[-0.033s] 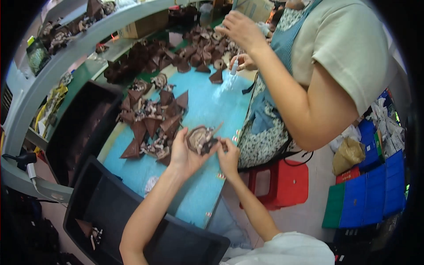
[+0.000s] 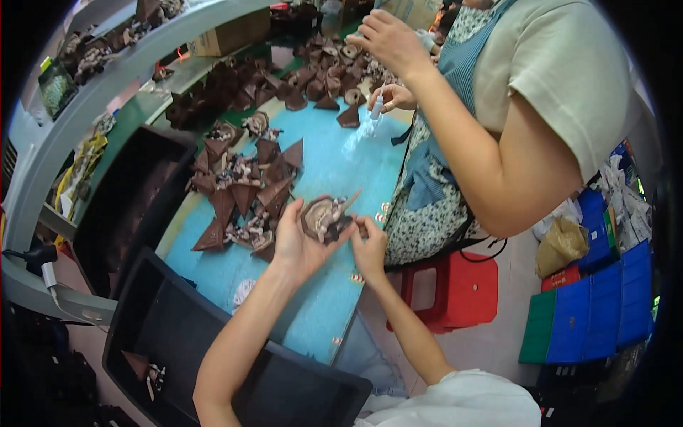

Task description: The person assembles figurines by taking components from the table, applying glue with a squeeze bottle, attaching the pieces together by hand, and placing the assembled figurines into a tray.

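Observation:
My left hand [image 2: 292, 242] is closed around the edge of a small brown and beige figurine [image 2: 324, 219], held above the blue tabletop [image 2: 313, 317]. The figurine has a rounded brown shell, a pale inner part, a dark lump on its right side and a thin reddish-brown spike sticking up. Beside that dark lump, my right hand [image 2: 370, 245] has its fingers pinched together; whatever is between them is too small to make out. To the left lies a pile of similar brown pointed figurines [image 2: 242, 192].
A black tray [image 2: 185, 320] holding one brown piece stands under my left forearm; another dark tray [image 2: 128, 206] is behind it. At the right, a co-worker's hand [image 2: 391, 97] holds a small white bottle [image 2: 377, 107]. A red stool [image 2: 455, 292] and blue bins [image 2: 597, 306] stand on the floor.
The figurine and its spike are turned very slightly in my left hand. Otherwise both hands and the co-worker stay nearly where they were.

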`<action>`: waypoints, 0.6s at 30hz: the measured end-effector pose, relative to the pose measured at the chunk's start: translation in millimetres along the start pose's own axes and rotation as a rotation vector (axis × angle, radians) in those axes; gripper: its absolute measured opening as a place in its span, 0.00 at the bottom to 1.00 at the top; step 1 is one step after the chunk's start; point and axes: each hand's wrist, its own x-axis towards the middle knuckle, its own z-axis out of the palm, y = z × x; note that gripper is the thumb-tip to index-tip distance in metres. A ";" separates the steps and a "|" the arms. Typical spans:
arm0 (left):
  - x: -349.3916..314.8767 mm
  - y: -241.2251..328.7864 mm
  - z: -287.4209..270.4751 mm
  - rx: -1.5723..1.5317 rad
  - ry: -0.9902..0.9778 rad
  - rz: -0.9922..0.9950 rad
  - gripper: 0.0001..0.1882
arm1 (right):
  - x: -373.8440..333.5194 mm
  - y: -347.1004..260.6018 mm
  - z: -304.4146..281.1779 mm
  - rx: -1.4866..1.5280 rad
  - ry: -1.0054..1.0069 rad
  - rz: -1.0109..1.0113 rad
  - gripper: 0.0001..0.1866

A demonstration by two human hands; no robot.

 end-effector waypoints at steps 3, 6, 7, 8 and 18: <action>-2.1 -2.6 -1.9 0.012 0.021 -0.002 0.24 | -3.2 7.8 4.0 0.032 -0.027 -0.008 0.07; -3.6 -4.6 -3.0 0.044 0.007 0.006 0.24 | -6.7 2.7 2.8 0.029 -0.030 -0.029 0.07; -4.9 -5.1 -3.6 0.073 -0.006 0.020 0.24 | -8.0 1.9 2.3 0.036 -0.038 -0.034 0.06; -6.2 -5.8 -3.0 0.097 0.006 0.036 0.24 | -8.5 0.3 2.0 0.044 -0.046 -0.040 0.06; -9.5 -9.3 1.2 0.222 0.005 0.084 0.22 | -9.5 -4.8 -1.3 -0.010 -0.051 -0.051 0.05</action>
